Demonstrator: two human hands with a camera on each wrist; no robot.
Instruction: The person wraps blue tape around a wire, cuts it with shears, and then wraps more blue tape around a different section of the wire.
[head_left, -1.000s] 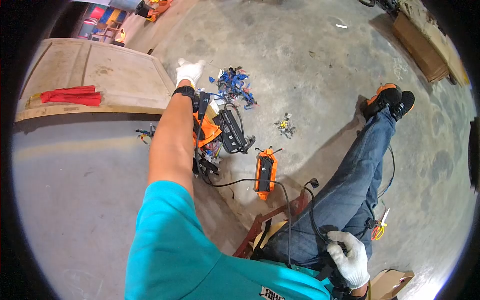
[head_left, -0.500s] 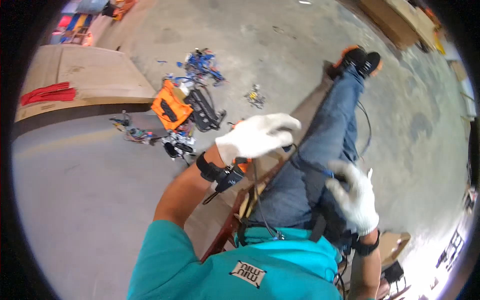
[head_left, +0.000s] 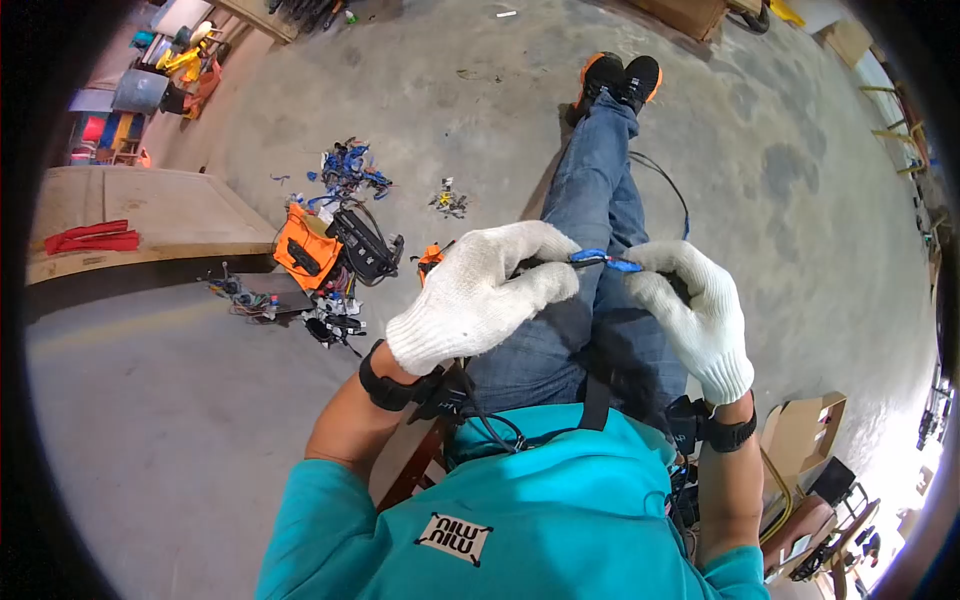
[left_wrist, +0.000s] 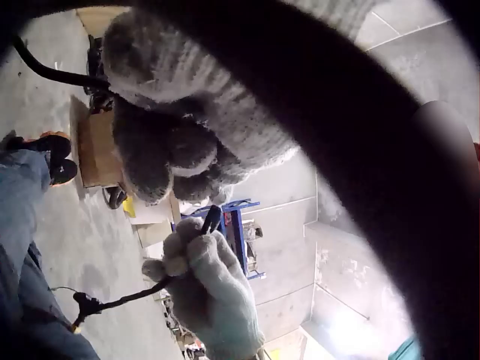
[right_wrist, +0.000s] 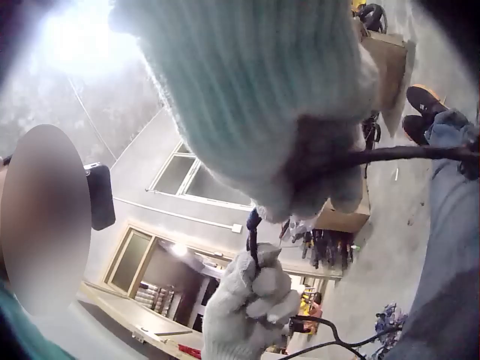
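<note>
Both hands wear white knit gloves and meet over the lap in the head view. My left hand (head_left: 490, 290) pinches one side of a thin black cable (left_wrist: 60, 75) between thumb and fingers. On the other side, my right hand (head_left: 700, 310) pinches the cable as well. A blue-covered stretch (head_left: 605, 260) of the cable spans the short gap between the fingertips. In the right wrist view, a dark end (right_wrist: 254, 219) stands up from the left fingers, close under the right hand. Below the right hand, a length of cable (left_wrist: 135, 296) trails in the left wrist view.
On the floor at left lie an orange case (head_left: 305, 250), a black power adapter (head_left: 365, 245), tangled wires (head_left: 245, 295) and blue scraps (head_left: 350, 170). A smaller pile of bits (head_left: 448, 198) is nearer the legs. Red cloth (head_left: 92, 238) lies on a wooden surface (head_left: 190, 210). An open cardboard box (head_left: 800, 435) stands at right.
My left hand has come back from beside the blue scraps to the lap. The right hand has risen off the thigh, and both now hold the cable together. The head view has turned right.
</note>
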